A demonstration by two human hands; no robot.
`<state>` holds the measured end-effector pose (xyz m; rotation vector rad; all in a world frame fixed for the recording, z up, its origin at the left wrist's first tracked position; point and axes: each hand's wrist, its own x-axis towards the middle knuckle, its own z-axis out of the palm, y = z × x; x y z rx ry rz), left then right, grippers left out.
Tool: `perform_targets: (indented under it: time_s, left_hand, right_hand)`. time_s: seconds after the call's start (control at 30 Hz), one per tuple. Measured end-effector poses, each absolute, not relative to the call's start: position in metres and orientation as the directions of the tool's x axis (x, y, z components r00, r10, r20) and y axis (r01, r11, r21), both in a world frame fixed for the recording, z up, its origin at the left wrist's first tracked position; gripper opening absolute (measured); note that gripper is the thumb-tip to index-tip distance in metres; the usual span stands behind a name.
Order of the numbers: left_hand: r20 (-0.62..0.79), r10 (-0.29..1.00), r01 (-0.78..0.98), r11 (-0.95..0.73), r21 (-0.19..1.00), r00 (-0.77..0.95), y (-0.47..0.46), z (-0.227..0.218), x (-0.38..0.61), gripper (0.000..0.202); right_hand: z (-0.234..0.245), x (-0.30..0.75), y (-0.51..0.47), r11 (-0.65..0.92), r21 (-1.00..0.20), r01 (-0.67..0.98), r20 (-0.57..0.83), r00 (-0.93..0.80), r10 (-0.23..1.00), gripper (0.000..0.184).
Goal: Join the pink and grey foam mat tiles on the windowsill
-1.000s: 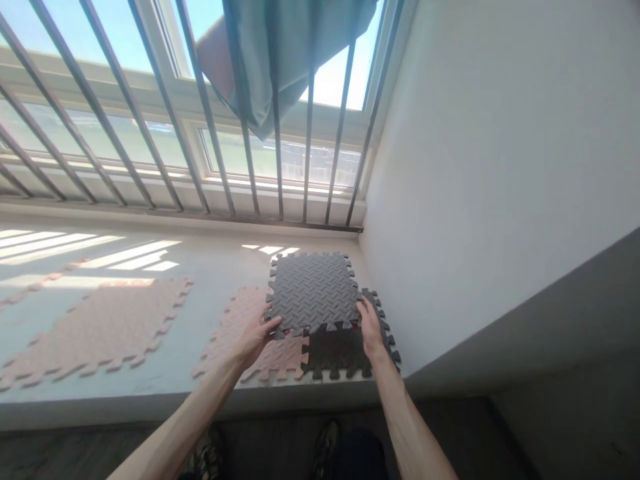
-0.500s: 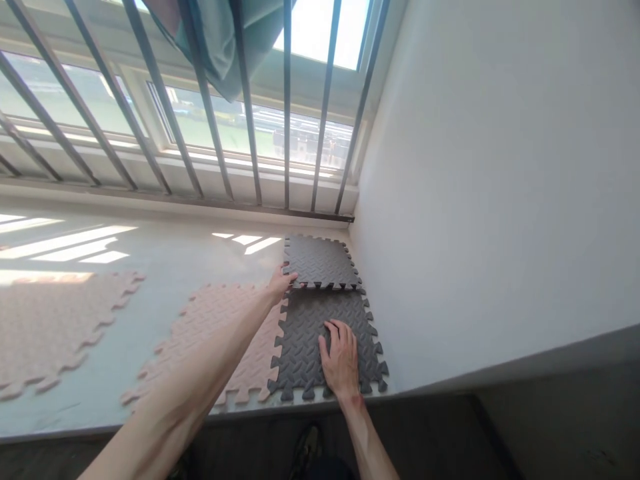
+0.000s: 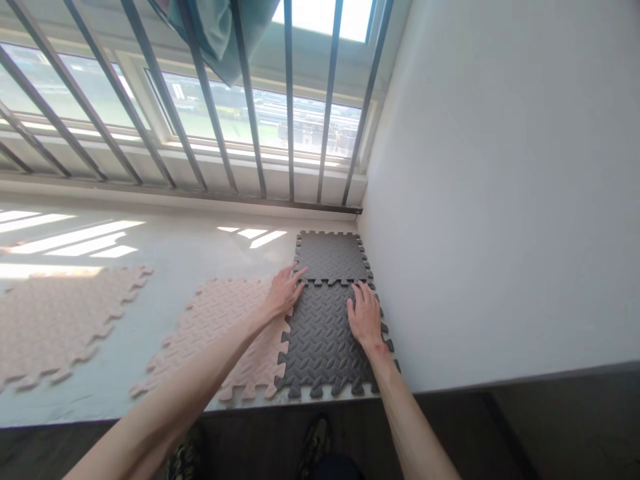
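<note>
Two dark grey interlocking foam mat tiles lie on a pale ledge by the right wall: a far tile (image 3: 331,256) and a near tile (image 3: 323,347), meeting along a toothed seam. My left hand (image 3: 283,293) lies flat with fingers spread at the left end of that seam, partly on a pink foam tile (image 3: 225,333). My right hand (image 3: 365,315) presses flat on the near grey tile just below the seam. Neither hand grips anything.
Another pink tile (image 3: 55,320) lies at the far left of the ledge (image 3: 165,257). Slanted metal window bars (image 3: 290,100) rise behind, with a teal cloth (image 3: 220,33) hanging above. A white wall (image 3: 490,187) closes the right side. My shoes (image 3: 315,443) show on the dark floor.
A second ago both hands held the grey tile lifted above the other tiles. It now lies flat against the wall, and both hands have come to the seam, pressing down.
</note>
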<state>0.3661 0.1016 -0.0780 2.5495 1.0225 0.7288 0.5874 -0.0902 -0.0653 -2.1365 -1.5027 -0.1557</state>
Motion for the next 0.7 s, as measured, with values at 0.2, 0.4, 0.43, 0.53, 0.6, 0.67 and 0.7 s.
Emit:
perform_targets:
  time_s: [0.2, 0.4, 0.43, 0.53, 0.6, 0.67, 0.7]
  left_hand:
    - [0.269, 0.627, 0.524, -0.769, 0.368, 0.731, 0.081, -0.09, 0.357, 0.054]
    - [0.238, 0.636, 0.534, -0.757, 0.376, 0.734, 0.076, -0.089, 0.36, 0.074]
    - [0.245, 0.636, 0.531, -0.757, 0.379, 0.732, 0.075, -0.09, 0.359, 0.078]
    - [0.268, 0.619, 0.516, -0.774, 0.367, 0.738, 0.073, -0.092, 0.358, 0.08]
    - [0.274, 0.597, 0.498, -0.792, 0.354, 0.754, 0.072, -0.093, 0.359, 0.076]
    - [0.258, 0.591, 0.497, -0.795, 0.349, 0.764, 0.071, -0.093, 0.361, 0.072]
    - [0.247, 0.6, 0.508, -0.788, 0.349, 0.761, 0.07, -0.092, 0.364, 0.071]
  right_hand:
    - [-0.071, 0.608, -0.064, -0.133, -0.174, 0.976, 0.221, 0.17, 0.96, 0.057]
    - [-0.067, 0.599, -0.061, -0.162, -0.152, 0.975, 0.216, 0.193, 0.957, 0.057]
    - [-0.064, 0.597, -0.058, -0.168, -0.153, 0.974, 0.222, 0.199, 0.955, 0.057]
    - [-0.062, 0.586, -0.049, -0.118, -0.16, 0.98, 0.225, 0.152, 0.962, 0.059]
    - [-0.064, 0.577, -0.044, -0.072, -0.164, 0.984, 0.208, 0.106, 0.972, 0.059]
    - [-0.068, 0.567, -0.041, -0.075, -0.166, 0.983, 0.194, 0.107, 0.975, 0.059]
    - [-0.069, 0.563, -0.04, -0.091, -0.166, 0.982, 0.19, 0.122, 0.974, 0.06]
